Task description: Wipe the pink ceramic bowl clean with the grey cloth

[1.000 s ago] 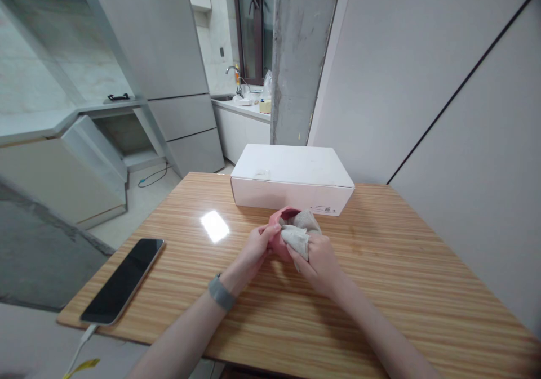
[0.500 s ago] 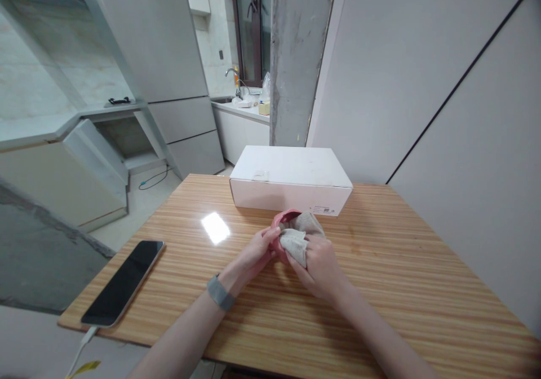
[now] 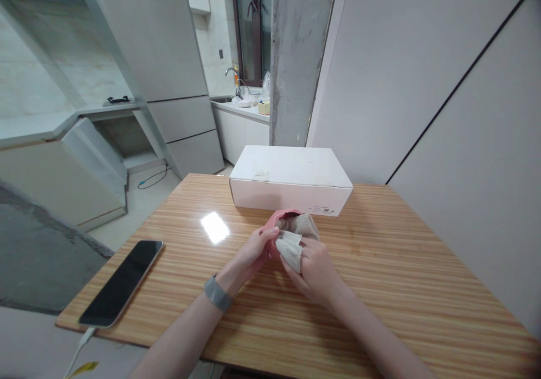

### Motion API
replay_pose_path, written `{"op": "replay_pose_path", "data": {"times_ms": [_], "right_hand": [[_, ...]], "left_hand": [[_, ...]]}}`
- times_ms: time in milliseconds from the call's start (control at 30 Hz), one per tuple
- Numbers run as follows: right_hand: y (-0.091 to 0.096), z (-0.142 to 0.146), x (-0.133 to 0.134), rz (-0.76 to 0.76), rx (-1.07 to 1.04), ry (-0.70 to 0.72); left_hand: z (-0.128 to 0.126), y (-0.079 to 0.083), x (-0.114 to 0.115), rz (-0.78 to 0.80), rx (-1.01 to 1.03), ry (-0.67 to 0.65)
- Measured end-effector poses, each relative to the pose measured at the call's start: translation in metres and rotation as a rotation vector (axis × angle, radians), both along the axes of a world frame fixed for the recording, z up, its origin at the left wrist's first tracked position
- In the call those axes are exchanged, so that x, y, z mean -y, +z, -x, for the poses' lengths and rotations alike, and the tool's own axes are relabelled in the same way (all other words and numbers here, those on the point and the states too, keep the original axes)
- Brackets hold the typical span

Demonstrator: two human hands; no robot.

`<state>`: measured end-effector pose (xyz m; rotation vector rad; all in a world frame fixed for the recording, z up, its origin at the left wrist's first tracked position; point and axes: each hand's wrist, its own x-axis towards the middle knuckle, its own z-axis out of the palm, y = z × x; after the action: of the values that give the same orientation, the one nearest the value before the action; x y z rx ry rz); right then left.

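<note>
Over the middle of the table, my left hand [image 3: 255,250] grips the left side of a pink bowl-like container [image 3: 274,219], its thumb on the rim. The container's mouth tilts toward the right. A light grey cloth [image 3: 289,252] is bunched partly inside the mouth and folds out over its right side. My right hand [image 3: 313,267] is closed on the cloth, its fingertips hidden in the folds. The lower part of the container is hidden by my hands and the cloth.
A white cardboard box [image 3: 291,168] lies just beyond my hands on the wooden table [image 3: 406,266]. At the left edge rests a phone [image 3: 122,283] with a white charging cable [image 3: 84,342]. A wall [image 3: 422,58] borders the table's right side.
Both hands have shifted slightly left with the container and cloth. The cloth's upper right fold sits closer in to the container's mouth.
</note>
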<state>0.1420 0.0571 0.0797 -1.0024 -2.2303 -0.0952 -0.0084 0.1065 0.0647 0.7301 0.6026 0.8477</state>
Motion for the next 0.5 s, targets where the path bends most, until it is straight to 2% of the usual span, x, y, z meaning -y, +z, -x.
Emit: {"op": "replay_pose_path", "data": {"times_ms": [167,333,500], "right_hand": [[0.005,-0.006,0.001,-0.049,0.048,0.048],[0.005,-0.003,0.002,-0.026,0.048,-0.021],[0.004,-0.002,0.000,0.033,0.015,-0.118]], "left_hand": [[0.000,0.001,-0.004,-0.079,0.002,-0.038],[0.001,0.002,-0.005,-0.076,0.003,-0.026],[0.001,-0.011,-0.004,-0.032,-0.090,-0.009]]}}
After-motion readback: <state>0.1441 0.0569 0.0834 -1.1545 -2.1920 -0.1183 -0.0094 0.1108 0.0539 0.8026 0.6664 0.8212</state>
